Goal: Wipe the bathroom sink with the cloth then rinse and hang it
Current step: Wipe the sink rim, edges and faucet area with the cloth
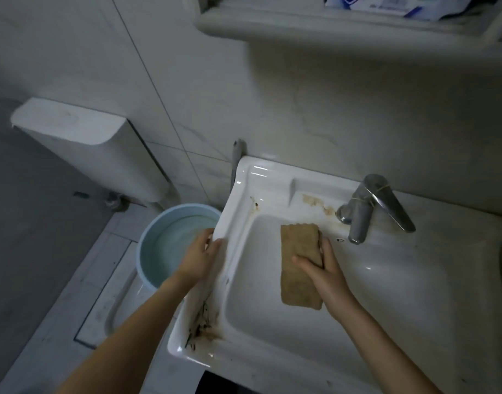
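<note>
A white bathroom sink fills the lower right, with brown stains on its back ledge and dark grime on its front left rim. A tan folded cloth hangs over the basin, and my right hand is closed on its upper right part. My left hand grips the sink's left rim. A chrome tap with a rubber band around it stands at the back of the basin; I see no water running from it.
A light blue bucket with water stands on the floor left of the sink. A white toilet cistern is against the left wall. A wall shelf with packets hangs above the sink.
</note>
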